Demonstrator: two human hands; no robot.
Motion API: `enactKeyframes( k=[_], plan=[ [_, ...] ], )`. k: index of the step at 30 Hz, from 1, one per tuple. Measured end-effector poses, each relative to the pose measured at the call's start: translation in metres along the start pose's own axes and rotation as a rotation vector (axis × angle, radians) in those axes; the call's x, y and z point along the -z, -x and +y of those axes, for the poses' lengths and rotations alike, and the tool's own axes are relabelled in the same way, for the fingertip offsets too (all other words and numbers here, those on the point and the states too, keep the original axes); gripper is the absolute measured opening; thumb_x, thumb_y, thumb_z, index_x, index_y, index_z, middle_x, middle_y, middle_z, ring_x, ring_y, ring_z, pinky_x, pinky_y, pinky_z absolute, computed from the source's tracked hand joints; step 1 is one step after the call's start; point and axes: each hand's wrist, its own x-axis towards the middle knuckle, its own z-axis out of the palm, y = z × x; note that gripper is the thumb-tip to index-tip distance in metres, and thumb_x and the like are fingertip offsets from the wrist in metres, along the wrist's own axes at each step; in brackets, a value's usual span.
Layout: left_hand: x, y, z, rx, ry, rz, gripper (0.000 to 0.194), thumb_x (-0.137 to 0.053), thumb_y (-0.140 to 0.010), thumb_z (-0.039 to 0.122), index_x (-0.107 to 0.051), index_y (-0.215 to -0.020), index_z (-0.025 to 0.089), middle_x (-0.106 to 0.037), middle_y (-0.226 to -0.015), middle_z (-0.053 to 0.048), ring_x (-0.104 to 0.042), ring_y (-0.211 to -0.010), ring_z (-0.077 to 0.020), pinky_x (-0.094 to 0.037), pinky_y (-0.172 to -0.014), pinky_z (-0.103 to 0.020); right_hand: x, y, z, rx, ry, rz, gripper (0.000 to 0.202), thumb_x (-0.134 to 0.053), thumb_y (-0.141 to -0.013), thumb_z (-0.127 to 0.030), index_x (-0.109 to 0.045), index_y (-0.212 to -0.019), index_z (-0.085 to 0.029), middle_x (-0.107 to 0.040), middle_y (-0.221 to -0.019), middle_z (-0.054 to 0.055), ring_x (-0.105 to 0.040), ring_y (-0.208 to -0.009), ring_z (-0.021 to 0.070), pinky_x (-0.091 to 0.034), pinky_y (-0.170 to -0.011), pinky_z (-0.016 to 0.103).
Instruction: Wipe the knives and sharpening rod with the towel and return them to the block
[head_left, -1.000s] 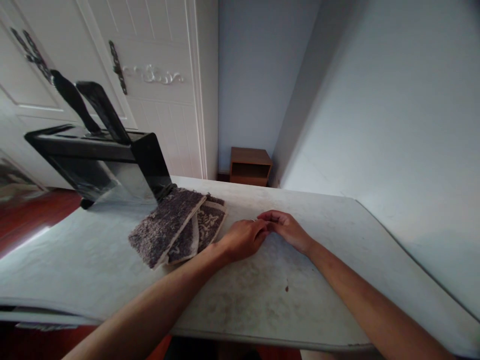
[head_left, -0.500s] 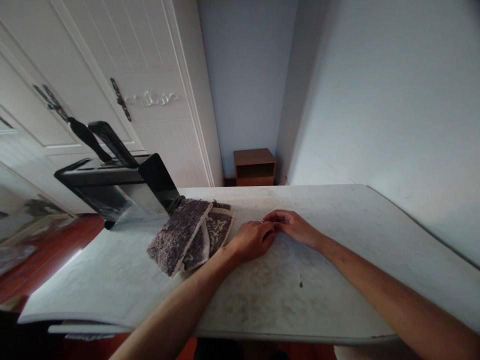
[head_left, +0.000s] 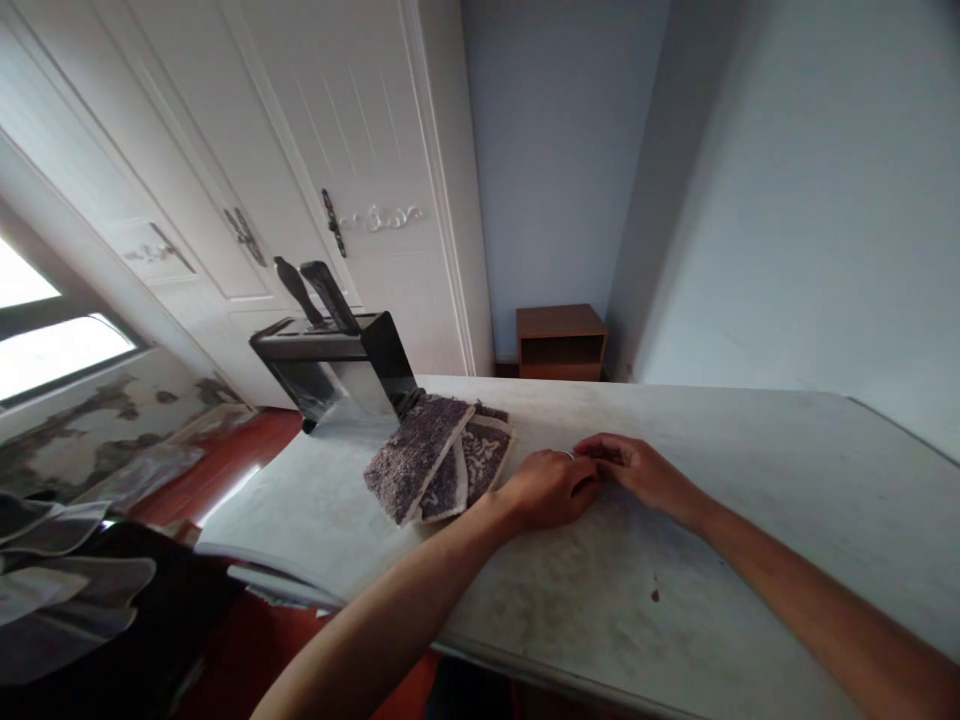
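Observation:
My left hand [head_left: 553, 488] rests on the pale tabletop [head_left: 600, 640] with its fingers curled in. Against its fingertips, my right hand [head_left: 637, 468] has thumb and fingers bent together. Whatever they hold between them, if anything, is hidden. A thin whitish band [head_left: 568, 454] shows at the far side of the left fingers, too small to name. Just left of the left wrist lies a small pile of folded purple-grey cloths [head_left: 427, 455], with pale edges and a pattern on one.
Behind the cloths stands a black knife block [head_left: 330, 370] with two dark handles sticking up. A brown reddish speck [head_left: 655, 596] lies nearer me. Beyond the table are a white wardrobe [head_left: 382, 130], a small brown cabinet [head_left: 562, 320] and a wall at the right.
My view has swung left, so everything sits further right and a window and dark fabric show at the left. Both hands keep together in nearly the same pose.

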Motion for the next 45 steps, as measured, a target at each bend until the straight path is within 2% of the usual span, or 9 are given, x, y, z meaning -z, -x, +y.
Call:
enactKeyframes(
  k=[19, 22, 25, 28, 31, 34, 37, 41, 45],
  plan=[
    [-0.003, 0.014, 0.016, -0.067, -0.037, 0.043, 0.022, -0.049, -0.094, 0.032, -0.068, -0.097, 0.021, -0.074, -0.092, -0.005, -0.07, -0.084, -0.0197, -0.048, -0.074, -0.027, 0.004, -0.005, 0.006, -0.017, 0.069, -0.009, 0.04, -0.068, -0.065, -0.046, -0.07, -0.094, -0.019, -0.075, -0.09, 0.009, -0.069, -0.087, 0.0276, -0.053, -0.086, 0.042],
    [-0.005, 0.018, 0.015, -0.092, -0.036, 0.175, 0.022, -0.05, -0.093, 0.032, -0.068, -0.094, 0.019, -0.073, -0.087, -0.005, -0.069, -0.081, -0.0178, -0.049, -0.075, -0.026, 0.006, -0.005, 0.006, -0.032, 0.052, -0.032, 0.043, -0.07, -0.064, -0.048, -0.069, -0.095, -0.018, -0.075, -0.091, 0.01, -0.069, -0.087, 0.0272, -0.053, -0.082, 0.04],
    [0.0, 0.027, 0.014, -0.1, 0.001, 0.426, 0.02, -0.049, -0.092, 0.028, -0.066, -0.091, 0.018, -0.071, -0.078, -0.004, -0.066, -0.071, -0.0137, -0.048, -0.071, -0.024, 0.005, -0.005, 0.006, -0.05, 0.018, -0.051, 0.045, -0.07, -0.064, -0.048, -0.068, -0.097, -0.017, -0.074, -0.09, 0.009, -0.068, -0.084, 0.0248, -0.053, -0.078, 0.038],
    [0.011, 0.041, 0.014, -0.076, 0.041, 0.691, 0.017, -0.048, -0.09, 0.022, -0.064, -0.087, 0.017, -0.066, -0.068, -0.002, -0.059, -0.058, -0.011, -0.045, -0.06, -0.022, 0.004, -0.004, 0.006, -0.077, -0.009, -0.04, 0.046, -0.071, -0.063, -0.048, -0.068, -0.097, -0.017, -0.072, -0.086, 0.007, -0.066, -0.078, 0.0209, -0.053, -0.075, 0.035],
    [0.029, 0.057, 0.009, -0.029, -0.008, 0.802, 0.017, -0.049, -0.09, 0.022, -0.064, -0.084, 0.016, -0.065, -0.068, -0.003, -0.056, -0.058, -0.0114, -0.045, -0.061, -0.024, 0.003, -0.003, 0.005, -0.099, -0.016, -0.03, 0.047, -0.072, -0.061, -0.047, -0.069, -0.096, -0.016, -0.071, -0.082, 0.006, -0.064, -0.073, 0.0182, -0.053, -0.072, 0.034],
    [0.049, 0.071, -0.003, 0.223, -0.138, 0.734, 0.021, -0.048, -0.091, 0.025, -0.067, -0.089, 0.018, -0.069, -0.082, -0.006, -0.063, -0.077, -0.0171, -0.048, -0.074, -0.029, 0.004, -0.002, 0.003, -0.111, -0.015, -0.031, 0.048, -0.073, -0.06, -0.048, -0.069, -0.096, -0.017, -0.07, -0.082, 0.005, -0.065, -0.074, 0.0182, -0.053, -0.072, 0.034],
    [0.064, 0.087, -0.019, 0.465, -0.23, 0.493, 0.039, -0.059, -0.085, 0.043, -0.066, -0.115, 0.019, -0.069, -0.108, -0.01, -0.063, -0.1, -0.0263, -0.048, -0.091, -0.04, 0.005, -0.002, 0.001, -0.101, 0.018, -0.041, 0.048, -0.072, -0.061, -0.049, -0.069, -0.097, -0.018, -0.072, -0.087, 0.007, -0.066, -0.078, 0.02, -0.054, -0.076, 0.036],
    [0.073, 0.113, -0.036, 0.556, -0.252, 0.111, 0.1, -0.071, -0.062, 0.07, -0.042, -0.146, 0.022, -0.053, -0.141, -0.016, -0.039, -0.136, -0.0397, -0.028, -0.112, -0.057, 0.006, -0.002, 0.001, -0.085, 0.065, -0.049, 0.048, -0.072, -0.062, -0.051, -0.069, -0.098, -0.019, -0.073, -0.092, 0.008, -0.068, -0.083, 0.0222, -0.054, -0.081, 0.038],
    [0.079, 0.129, -0.043, 0.626, -0.139, -0.051, 0.112, -0.072, -0.063, 0.064, -0.023, -0.154, 0.021, -0.029, -0.158, -0.017, -0.024, -0.144, -0.0413, -0.022, -0.114, -0.059, 0.006, -0.002, 0.003, -0.091, 0.043, -0.044, 0.047, -0.074, -0.062, -0.05, -0.069, -0.097, -0.02, -0.073, -0.092, 0.008, -0.068, -0.083, 0.0221, -0.055, -0.082, 0.04]
  ],
)
